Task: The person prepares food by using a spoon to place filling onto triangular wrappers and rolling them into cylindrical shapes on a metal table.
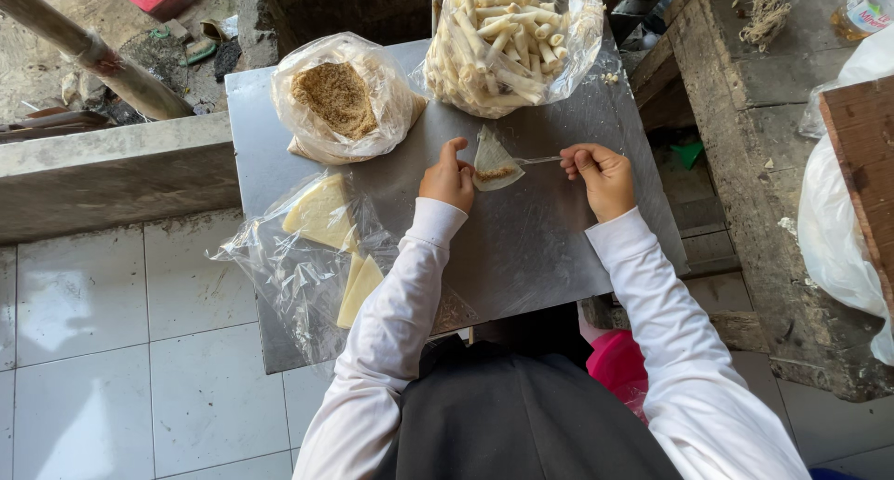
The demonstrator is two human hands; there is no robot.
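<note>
My left hand (448,176) holds a thin triangular pastry wrapper (491,159) flat on the grey metal table (521,247). A line of brown crumbly filling lies on the wrapper. My right hand (599,175) grips a small metal spoon (538,160) whose tip reaches the wrapper's edge. Behind the hands stands a clear bag of finished pale rolls (507,38). A second clear bag holding brown filling (337,98) sits at the back left. Pale yellow wrapper sheets (321,212) lie in crumpled plastic at my left.
A white plastic bag (838,229) hangs at the right by a rough concrete bench (745,117). White floor tiles (112,350) spread to the left below a concrete ledge. A pink container (616,361) sits under the table's near edge.
</note>
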